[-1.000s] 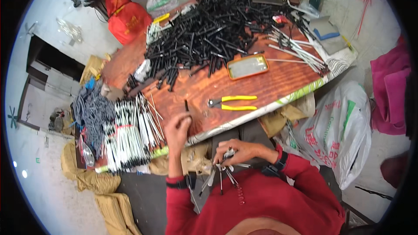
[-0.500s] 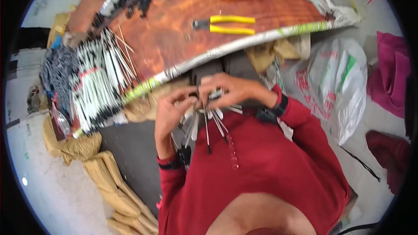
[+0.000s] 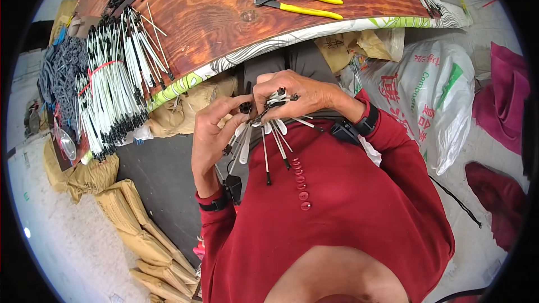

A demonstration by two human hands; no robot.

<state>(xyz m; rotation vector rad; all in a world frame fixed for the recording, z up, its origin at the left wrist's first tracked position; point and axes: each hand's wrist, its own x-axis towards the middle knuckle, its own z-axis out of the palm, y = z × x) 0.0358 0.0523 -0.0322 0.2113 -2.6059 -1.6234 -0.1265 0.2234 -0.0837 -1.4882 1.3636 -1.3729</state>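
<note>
My right hand [image 3: 300, 96] grips a small bunch of thin white rods with black tips [image 3: 268, 134], which fan downward over my red shirt. My left hand [image 3: 216, 129] is right beside it, thumb and forefinger pinched on a small black piece [image 3: 246, 106] at the top of the bunch. Both hands are held close to my chest, below the edge of the wooden tabletop [image 3: 224, 17].
Yellow-handled pliers [image 3: 300, 4] lie on the tabletop. A large bundle of white rods with black tips [image 3: 115, 84], tied with a red band, rests at the table's left end. Brown paper sacks [image 3: 120, 213] lie at the left, a white printed bag [image 3: 435, 95] at the right.
My left hand came back from the tabletop to my chest and joined the right hand at the bunch. The view tilted down, so the table moved up out of most of the picture.
</note>
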